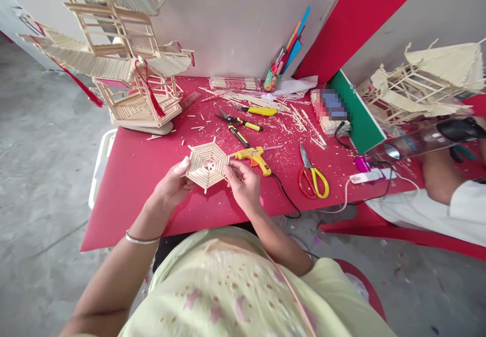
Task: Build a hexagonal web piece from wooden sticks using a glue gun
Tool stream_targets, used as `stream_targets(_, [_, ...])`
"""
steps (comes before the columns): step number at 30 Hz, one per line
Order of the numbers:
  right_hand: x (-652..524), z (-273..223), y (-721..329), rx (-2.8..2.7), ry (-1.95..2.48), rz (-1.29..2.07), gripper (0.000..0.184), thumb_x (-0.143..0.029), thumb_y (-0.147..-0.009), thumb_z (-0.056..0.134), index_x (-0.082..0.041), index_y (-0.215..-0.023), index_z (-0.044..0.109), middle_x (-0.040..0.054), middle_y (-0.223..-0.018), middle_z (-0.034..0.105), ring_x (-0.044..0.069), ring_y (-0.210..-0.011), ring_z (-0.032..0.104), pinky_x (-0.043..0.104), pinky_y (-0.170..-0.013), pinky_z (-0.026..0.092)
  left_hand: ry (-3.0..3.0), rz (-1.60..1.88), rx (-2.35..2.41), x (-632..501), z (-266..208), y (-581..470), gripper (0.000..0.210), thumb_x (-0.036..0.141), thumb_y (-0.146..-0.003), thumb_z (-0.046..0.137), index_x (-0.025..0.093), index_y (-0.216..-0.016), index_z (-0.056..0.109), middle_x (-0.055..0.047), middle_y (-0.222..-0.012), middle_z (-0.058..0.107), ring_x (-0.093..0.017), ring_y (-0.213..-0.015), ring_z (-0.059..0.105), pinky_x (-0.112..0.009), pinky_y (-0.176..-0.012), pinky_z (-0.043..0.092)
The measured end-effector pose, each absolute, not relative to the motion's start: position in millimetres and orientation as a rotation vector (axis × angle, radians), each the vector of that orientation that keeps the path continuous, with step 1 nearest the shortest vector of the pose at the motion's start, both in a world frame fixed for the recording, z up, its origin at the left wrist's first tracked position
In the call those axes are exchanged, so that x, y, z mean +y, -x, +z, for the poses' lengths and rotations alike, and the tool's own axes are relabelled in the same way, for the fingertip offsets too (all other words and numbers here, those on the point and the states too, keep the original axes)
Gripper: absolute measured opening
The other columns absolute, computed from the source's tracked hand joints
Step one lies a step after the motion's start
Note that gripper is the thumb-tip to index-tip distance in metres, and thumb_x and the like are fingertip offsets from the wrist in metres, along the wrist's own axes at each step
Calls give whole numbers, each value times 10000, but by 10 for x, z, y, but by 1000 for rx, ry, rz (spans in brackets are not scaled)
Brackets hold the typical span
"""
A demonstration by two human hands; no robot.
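Observation:
A hexagonal panel of thin wooden sticks (203,177) is held up above the red table, its sticks laid in rings around a small gap at the centre. My left hand (172,182) grips its left edge, thumb on top. On the opposite edge my right hand (243,181) pinches it between thumb and fingers. Just beyond my right hand lies a yellow hot glue gun (255,157) with a glue stick poking out of its back. Black-and-yellow cutters (241,124) and a yellow utility knife (261,111) lie farther back.
A stick-built pagoda (140,74) with red tassels stands at the left. Red-and-yellow scissors (312,175) lie on the red table (125,195). Loose sticks (261,100) and a pen cup (271,78) are behind. Right of a green divider (357,112), a co-worker's arm (440,175) shows.

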State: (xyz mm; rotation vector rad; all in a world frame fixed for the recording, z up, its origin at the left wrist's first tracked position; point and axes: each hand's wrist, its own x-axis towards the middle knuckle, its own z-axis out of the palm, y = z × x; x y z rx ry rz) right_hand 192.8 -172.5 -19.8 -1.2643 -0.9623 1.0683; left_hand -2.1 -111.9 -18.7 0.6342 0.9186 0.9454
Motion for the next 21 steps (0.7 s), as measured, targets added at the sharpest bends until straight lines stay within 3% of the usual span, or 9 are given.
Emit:
stream_targets(6, [-1662,-233,-1982,-864,1302,1053,413,-580,-840,736,-210,-1021,711,6,-784,754,117,-542,627,216,-486,497,-555,993,808,-1093,-146,-194,551,706,-779,718,174,-924,724,14,-588,526,-76,-457,396,-218,-403,322])
stream_targets(10, [-1620,-187,-2046,-937,1311,1104,432,-623,-877,679,-222,-1034,708,16,-803,754,145,-557,665,227,-460,485,-532,1026,816,-1149,-212,-436,315,353,-683,887,172,-803,659,40,-582,514,-44,-444,370,-181,-394,284])
stream_targets(13, [-1705,-94,-2413,-1225,1443,937,432,-589,-993,509,-242,-1119,735,57,-927,780,207,-768,740,297,-627,580,-461,1063,819,-1127,-223,-530,276,276,-670,874,154,-764,645,55,-548,491,-26,-423,324,-164,-377,238])
stream_targets(16, [-1892,-68,-3067,-1342,1981,179,420,-426,-1010,486,-230,-1341,655,128,-1140,748,274,-1035,706,423,-906,553,-417,1097,840,-1048,-205,-491,268,257,-651,859,147,-812,675,26,-634,598,-43,-466,434,-157,-375,254])
stream_targets(18, [-2027,-110,-3502,-1335,2438,-82,582,-385,-932,587,-168,-1471,544,215,-1249,672,361,-1155,649,487,-930,521,-400,1116,884,-998,-209,-436,285,248,-655,840,153,-881,695,3,-738,670,-70,-537,536,-160,-390,299])
stream_targets(21, [-2178,-216,-3946,-1378,2784,33,622,-436,-934,572,-161,-1489,518,233,-1264,625,360,-1111,659,444,-871,521,-397,1136,916,-959,-243,-376,277,254,-670,823,155,-894,693,11,-748,665,-72,-551,550,-163,-392,303])
